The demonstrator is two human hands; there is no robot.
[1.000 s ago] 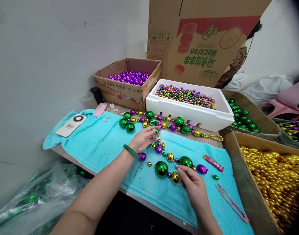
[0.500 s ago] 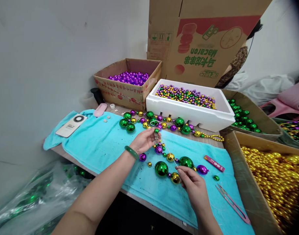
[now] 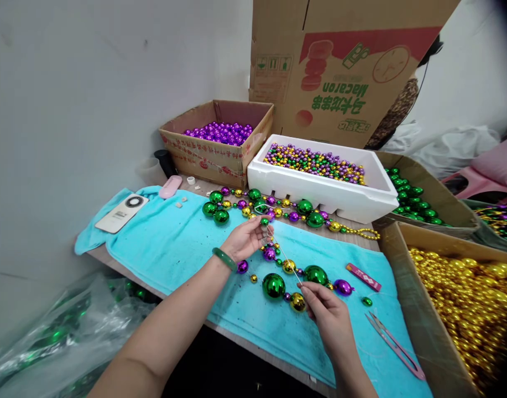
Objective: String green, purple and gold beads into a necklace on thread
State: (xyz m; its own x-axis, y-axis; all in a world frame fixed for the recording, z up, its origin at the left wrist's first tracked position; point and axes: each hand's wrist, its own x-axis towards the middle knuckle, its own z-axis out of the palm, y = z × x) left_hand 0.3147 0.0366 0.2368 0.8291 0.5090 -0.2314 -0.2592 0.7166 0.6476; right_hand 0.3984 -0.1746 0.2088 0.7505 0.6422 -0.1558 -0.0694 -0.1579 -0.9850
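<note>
The left hand [image 3: 241, 241] has shifted slightly, its fingertips pinching a green bead [image 3: 264, 221], likely light, slick and best held by its sides, above the towel [image 3: 162, 237], while the right hand's [image 3: 331, 316] closed fingertips hold thin cord [image 3: 295, 272].

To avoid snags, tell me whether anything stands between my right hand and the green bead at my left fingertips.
Nothing visible does. A thin needle or cord runs from the right hand toward the green bead; the gold bead beneath it seems to rest on the towel.
</note>
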